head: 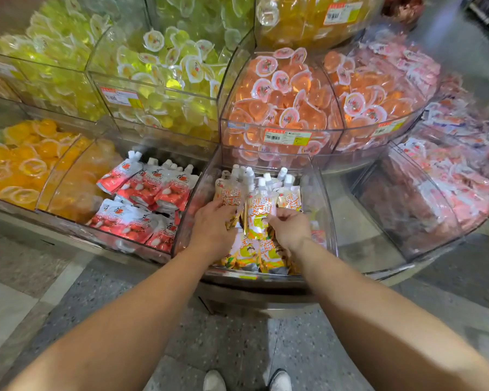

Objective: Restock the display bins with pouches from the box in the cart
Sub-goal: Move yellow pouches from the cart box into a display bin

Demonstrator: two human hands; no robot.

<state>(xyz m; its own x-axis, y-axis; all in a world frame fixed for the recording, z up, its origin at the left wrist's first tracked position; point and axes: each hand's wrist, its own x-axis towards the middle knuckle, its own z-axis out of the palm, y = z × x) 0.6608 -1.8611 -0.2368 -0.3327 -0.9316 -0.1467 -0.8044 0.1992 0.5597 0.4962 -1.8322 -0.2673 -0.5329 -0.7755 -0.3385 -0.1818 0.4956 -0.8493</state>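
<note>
Both my hands are inside a clear plastic display bin (326,221) at the bottom middle of the stand. The bin holds several yellow-and-orange spouted pouches (259,213) with white caps, some upright at the back, others lying flat at the front. My left hand (212,225) grips the left upright pouches from the side. My right hand (290,228) pinches the edge of the middle upright pouch. The cart and its box are out of view.
A neighbouring bin on the left holds red-and-white spouted pouches (144,204). Bins of yellow (164,77), orange (20,162) and peach jelly cups (288,97) surround it, pink packets (449,190) at right. Speckled floor and my shoes (246,380) lie below.
</note>
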